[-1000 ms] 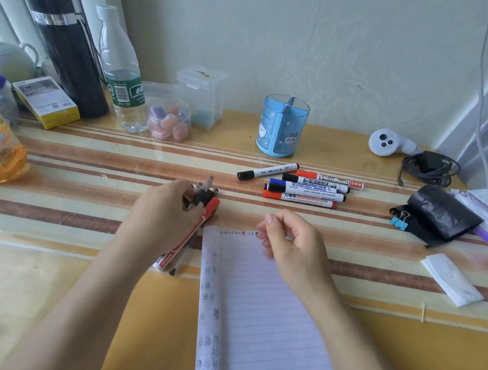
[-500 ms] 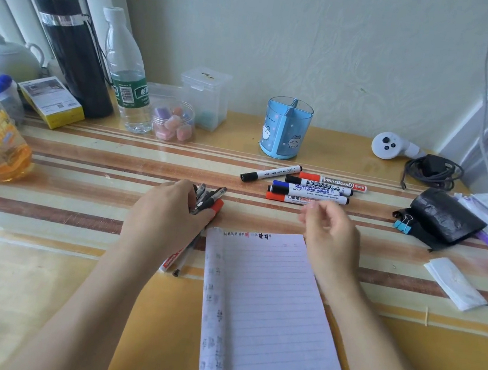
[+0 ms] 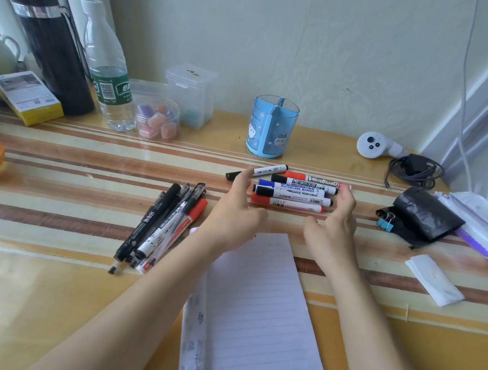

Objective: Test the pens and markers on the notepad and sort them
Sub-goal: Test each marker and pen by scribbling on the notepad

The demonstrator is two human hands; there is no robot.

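Observation:
A lined white notepad (image 3: pixel 256 315) lies near the front of the desk. Left of it rests a loose bundle of pens (image 3: pixel 161 227), black, white and red, lying apart from both hands. Behind the notepad several whiteboard markers (image 3: pixel 293 190) lie side by side with red, black and blue caps. My left hand (image 3: pixel 235 211) hovers at the markers' left end, fingers spread, holding nothing. At the markers' right end my right hand (image 3: pixel 335 221) is held up with relaxed fingers, also holding nothing. A blue divided pen holder (image 3: pixel 271 127) stands behind the markers.
At back left stand a black flask (image 3: pixel 49 44), a water bottle (image 3: pixel 107 71), clear plastic boxes (image 3: pixel 190 95), a jar of erasers (image 3: pixel 156 120) and a yellow box (image 3: pixel 26 97). On the right lie a white controller (image 3: pixel 373 145), a coiled cable (image 3: pixel 412 172), a black pouch (image 3: pixel 423 215), blue clips (image 3: pixel 384 223) and a folded paper (image 3: pixel 434 280).
My left hand let go of the pen bundle, which now lies on the desk, and moved right to the markers. My right hand moved forward from the notepad to the markers' right end.

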